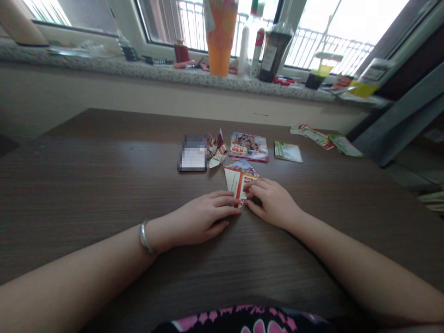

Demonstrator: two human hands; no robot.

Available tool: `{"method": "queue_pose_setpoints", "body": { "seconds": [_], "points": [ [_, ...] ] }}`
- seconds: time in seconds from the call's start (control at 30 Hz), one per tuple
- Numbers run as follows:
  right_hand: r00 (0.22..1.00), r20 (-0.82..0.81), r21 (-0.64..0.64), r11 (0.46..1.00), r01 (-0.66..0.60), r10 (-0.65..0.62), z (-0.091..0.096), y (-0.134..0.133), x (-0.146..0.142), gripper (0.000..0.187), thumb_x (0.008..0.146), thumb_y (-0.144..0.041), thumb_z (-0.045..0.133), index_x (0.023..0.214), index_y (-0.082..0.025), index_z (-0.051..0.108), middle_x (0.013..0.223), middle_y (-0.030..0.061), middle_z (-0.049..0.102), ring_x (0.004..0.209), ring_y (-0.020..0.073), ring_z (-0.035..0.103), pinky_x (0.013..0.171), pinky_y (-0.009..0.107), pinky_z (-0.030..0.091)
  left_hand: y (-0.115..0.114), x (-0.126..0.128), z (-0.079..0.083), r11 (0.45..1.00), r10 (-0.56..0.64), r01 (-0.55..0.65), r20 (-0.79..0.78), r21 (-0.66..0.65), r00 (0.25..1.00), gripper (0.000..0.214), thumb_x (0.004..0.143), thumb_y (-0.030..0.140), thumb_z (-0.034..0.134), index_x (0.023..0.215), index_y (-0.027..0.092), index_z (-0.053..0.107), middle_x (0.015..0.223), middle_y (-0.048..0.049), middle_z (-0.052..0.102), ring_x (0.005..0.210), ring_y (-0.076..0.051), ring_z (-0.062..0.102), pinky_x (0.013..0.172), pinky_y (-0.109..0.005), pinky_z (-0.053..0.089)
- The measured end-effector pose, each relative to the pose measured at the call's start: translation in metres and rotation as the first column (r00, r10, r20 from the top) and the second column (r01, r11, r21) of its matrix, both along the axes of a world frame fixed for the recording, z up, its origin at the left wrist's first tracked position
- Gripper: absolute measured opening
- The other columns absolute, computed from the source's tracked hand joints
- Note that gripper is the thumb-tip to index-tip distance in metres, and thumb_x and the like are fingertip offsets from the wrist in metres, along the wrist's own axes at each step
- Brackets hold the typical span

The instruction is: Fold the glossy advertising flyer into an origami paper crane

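Left hand (201, 217): flat, fingertips pinning our folded leaflet (237, 179) to the surface (104, 185).
Right hand (272, 203): we press curled fingers on its near corner, flattening it.

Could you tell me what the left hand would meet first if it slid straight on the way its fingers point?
The folded flyer paper: the left hand points toward it, fingertips seemingly at its lower edge. Right behind lies the right hand, resting on the same paper.

Folded paper (237, 181) on table (86, 185); leaflet (249, 146) just behind it; windowsill (156, 71) beyond.
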State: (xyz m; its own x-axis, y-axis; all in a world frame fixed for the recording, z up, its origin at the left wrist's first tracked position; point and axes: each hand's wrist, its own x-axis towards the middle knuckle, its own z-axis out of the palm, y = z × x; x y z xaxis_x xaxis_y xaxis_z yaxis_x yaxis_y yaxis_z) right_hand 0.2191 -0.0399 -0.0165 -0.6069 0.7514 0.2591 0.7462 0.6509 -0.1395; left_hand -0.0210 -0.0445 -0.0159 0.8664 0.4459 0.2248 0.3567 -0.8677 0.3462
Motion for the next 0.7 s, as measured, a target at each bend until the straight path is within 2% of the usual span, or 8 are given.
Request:
{"method": "queue_pose_setpoints", "body": {
  "seconds": [0.17, 0.37, 0.47, 0.7],
  "points": [
    [0.986, -0.132, -0.075, 0.993, 0.089, -0.098, -0.006, 0.0, -0.003, 0.018, 0.084, -0.038, 0.061, 0.087, -0.02, 0.061, 0.12, 0.0087, 0.061, 0.112, 0.0263, 0.054, 0.096, 0.044, 0.044, 0.001, 0.001, 0.001, 0.999, -0.008, 0.008, 0.002, 0.037, 1.0, 0.034, 0.091, 0.021, 0.05, 0.123, 0.023, 0.06, 0.135, -0.0097, 0.054, 0.127, -0.026, 0.048, 0.108, -0.045, 0.041],
    [0.967, -0.149, -0.088, 0.976, 0.197, -0.208, -0.02, 0.009, 0.001, 0.049, 0.075, -0.051, 0.067, 0.109, -0.018, 0.056, 0.133, 0.0157, 0.051, 0.126, 0.0316, 0.044, 0.105, 0.051, 0.035, 0.004, 0.0, -0.001, 0.999, -0.021, 0.021, -0.01, 0.032, 1.0, 0.034, 0.091, 0.021, 0.05, 0.122, 0.024, 0.062, 0.133, -0.0085, 0.055, 0.125, -0.025, 0.049, 0.107, -0.043, 0.042],
    [0.953, -0.147, -0.097, 0.962, 0.254, -0.267, -0.024, 0.015, 0.004, 0.056, 0.071, -0.051, 0.068, 0.113, -0.017, 0.054, 0.131, 0.0173, 0.051, 0.125, 0.0325, 0.044, 0.107, 0.052, 0.033, 0.004, 0.0, -0.002, 0.999, -0.016, 0.016, -0.008, 0.041, 1.0, 0.033, 0.091, 0.022, 0.05, 0.122, 0.025, 0.062, 0.134, -0.0095, 0.053, 0.125, -0.025, 0.049, 0.106, -0.043, 0.043],
    [0.907, -0.195, -0.126, 0.927, 0.354, -0.372, -0.024, 0.024, 0.009, 0.062, 0.072, -0.051, 0.065, 0.12, -0.016, 0.049, 0.121, 0.0144, 0.057, 0.112, 0.0313, 0.052, 0.1, 0.048, 0.041, 0.004, -0.001, -0.002, 0.999, -0.025, 0.025, -0.008, 0.022, 1.0, 0.033, 0.092, 0.022, 0.049, 0.122, 0.026, 0.062, 0.136, -0.0078, 0.051, 0.129, -0.025, 0.045, 0.108, -0.043, 0.04]
  ]
}}
